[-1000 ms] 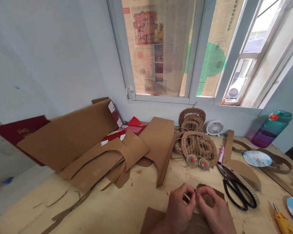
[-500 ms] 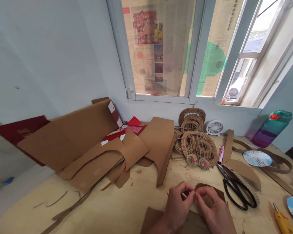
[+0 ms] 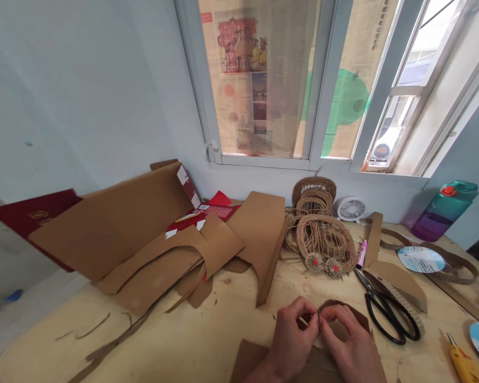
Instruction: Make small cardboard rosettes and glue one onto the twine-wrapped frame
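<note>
Low in the view, my left hand [image 3: 293,336] and my right hand [image 3: 350,340] meet, thumbs and forefingers pinched close together. Between the fingertips is the end of a curved brown cardboard strip [image 3: 357,314], which bends away behind my right hand. My fingers cover most of that end, so its exact edge is hidden. Under both hands lies a flat piece of brown cardboard [image 3: 247,356], partly covered by my wrists. Black-handled scissors [image 3: 383,314] rest to the right of my right hand.
Cut cardboard sheets [image 3: 259,223] and an opened box [image 3: 115,218] spread over the left. Woven twine pieces [image 3: 325,239], a small white fan [image 3: 350,208] and a pink marker [image 3: 361,254] stand behind. At right are a yellow glue gun [image 3: 465,364] and a bottle [image 3: 443,213].
Both hands stay almost in place, still pinching. The curved cardboard strip has shifted very slightly between the fingers.
</note>
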Demonstrator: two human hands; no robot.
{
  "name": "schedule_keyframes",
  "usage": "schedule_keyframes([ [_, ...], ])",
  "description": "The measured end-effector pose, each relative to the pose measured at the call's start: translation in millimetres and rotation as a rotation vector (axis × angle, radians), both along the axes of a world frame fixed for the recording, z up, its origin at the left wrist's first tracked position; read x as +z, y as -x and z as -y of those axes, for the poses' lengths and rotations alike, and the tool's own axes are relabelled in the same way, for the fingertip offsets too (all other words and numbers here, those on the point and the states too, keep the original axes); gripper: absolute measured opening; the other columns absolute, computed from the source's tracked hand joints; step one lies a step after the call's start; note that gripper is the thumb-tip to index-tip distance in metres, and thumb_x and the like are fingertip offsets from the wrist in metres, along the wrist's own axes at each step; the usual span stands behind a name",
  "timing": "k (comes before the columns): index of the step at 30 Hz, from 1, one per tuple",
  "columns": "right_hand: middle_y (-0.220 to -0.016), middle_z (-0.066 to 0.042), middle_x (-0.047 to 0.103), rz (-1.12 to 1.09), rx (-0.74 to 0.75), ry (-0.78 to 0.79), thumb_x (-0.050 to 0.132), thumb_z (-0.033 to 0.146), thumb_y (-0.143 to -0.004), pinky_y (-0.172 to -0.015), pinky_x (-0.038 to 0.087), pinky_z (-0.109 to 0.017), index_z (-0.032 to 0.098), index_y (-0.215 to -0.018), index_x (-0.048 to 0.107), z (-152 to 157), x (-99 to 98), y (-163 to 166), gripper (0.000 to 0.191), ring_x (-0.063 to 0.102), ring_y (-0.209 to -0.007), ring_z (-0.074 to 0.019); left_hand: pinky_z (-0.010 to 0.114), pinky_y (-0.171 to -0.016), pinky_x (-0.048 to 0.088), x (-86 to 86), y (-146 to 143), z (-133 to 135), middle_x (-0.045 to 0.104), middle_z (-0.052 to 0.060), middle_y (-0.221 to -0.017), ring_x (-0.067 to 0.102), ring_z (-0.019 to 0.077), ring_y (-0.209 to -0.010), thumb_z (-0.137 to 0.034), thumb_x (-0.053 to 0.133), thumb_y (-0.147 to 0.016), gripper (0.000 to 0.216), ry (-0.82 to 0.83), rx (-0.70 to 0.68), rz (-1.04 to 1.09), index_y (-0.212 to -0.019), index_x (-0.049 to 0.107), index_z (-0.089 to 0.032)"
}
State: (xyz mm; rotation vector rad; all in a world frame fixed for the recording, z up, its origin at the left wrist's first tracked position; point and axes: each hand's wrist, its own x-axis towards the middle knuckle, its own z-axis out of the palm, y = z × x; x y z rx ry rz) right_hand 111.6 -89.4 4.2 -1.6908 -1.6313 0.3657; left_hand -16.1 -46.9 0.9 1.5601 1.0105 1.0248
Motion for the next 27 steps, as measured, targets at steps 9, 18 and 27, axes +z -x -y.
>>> schedule_keyframes([
  [9,-0.082,-0.003,0.068,0.014,0.086,-0.006,0.052,0.034,-0.085,-0.081,0.046,-0.029,0.023,-0.075,0.061,0,4.9,-7,0.017,0.062,-0.084,-0.0198,0.019,-0.055,0.044,6.2,10,-5,0.069,0.004,-0.085,0.059,0.0125,-0.061,-0.014,0.051,-0.082,0.024,-0.047,-0.124,0.022,-0.101,0.065,-0.019],
  [18,-0.086,0.000,0.070,0.145,0.092,-0.118,0.056,0.040,-0.081,-0.102,0.029,-0.053,0.027,-0.082,0.065,-4,-16.7,-24,0.015,0.064,-0.087,-0.0214,0.018,-0.051,0.043,6.5,9,-4,0.062,-0.001,-0.066,0.057,0.0112,-0.056,-0.013,0.056,-0.076,0.005,0.056,-0.187,0.098,-0.078,0.059,-0.017],
  [27,-0.080,-0.002,0.068,0.075,0.103,-0.282,0.055,0.038,-0.084,-0.078,0.050,-0.031,0.025,-0.082,0.066,-3,-10.8,-16,0.016,0.064,-0.083,-0.0198,0.023,-0.062,0.049,3.7,6,-3,0.063,0.000,-0.066,0.058,0.0128,-0.060,-0.020,0.065,-0.073,0.010,0.170,-0.195,0.404,-0.077,0.057,-0.017],
])
